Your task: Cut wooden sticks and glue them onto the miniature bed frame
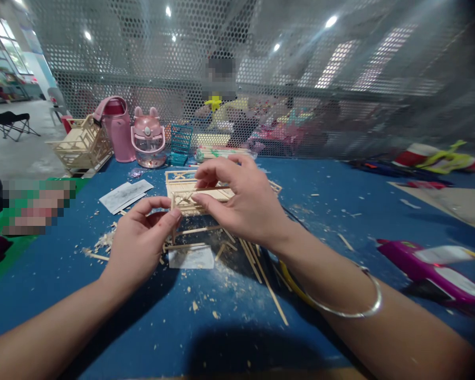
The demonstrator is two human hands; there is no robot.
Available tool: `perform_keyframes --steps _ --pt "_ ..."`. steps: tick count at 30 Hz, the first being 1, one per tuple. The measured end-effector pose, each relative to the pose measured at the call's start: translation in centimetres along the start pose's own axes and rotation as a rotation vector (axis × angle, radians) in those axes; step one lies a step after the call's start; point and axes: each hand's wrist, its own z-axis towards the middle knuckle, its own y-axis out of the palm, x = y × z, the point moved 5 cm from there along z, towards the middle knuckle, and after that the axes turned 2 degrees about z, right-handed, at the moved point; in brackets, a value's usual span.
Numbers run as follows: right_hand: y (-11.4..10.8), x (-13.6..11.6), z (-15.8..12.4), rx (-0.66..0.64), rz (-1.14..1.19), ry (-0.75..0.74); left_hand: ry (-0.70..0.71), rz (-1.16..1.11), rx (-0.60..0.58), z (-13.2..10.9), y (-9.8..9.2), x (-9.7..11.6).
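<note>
My left hand pinches the left upright of a small wooden stick frame between thumb and fingertips. From the right, my right hand reaches over the same frame, its thumb in front and its fingers behind the top rail. Part of the frame is hidden by this hand. Behind it lies a larger flat wooden stick model with a slatted surface and railings. Loose thin wooden sticks lie below and right of my hands. A small white paper is under the frame.
A pink bottle, a clear pink-lidded bottle and a teal miniature chair stand at the back by a perforated metal screen. White papers lie left. A purple glue gun is at right. Wood scraps litter the blue table.
</note>
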Motion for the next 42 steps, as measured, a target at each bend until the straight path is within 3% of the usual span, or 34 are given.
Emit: perform_keyframes --steps 18,27,42 --pt "-0.05 -0.11 -0.15 0.043 0.009 -0.043 0.020 -0.011 -0.006 0.02 -0.03 -0.11" --pt "-0.06 -0.61 -0.43 0.072 -0.103 -0.233 0.037 -0.010 -0.003 0.16 0.03 0.12" --pt "0.12 -0.18 -0.28 0.044 -0.095 -0.218 0.025 0.025 -0.017 0.13 -0.03 -0.03"
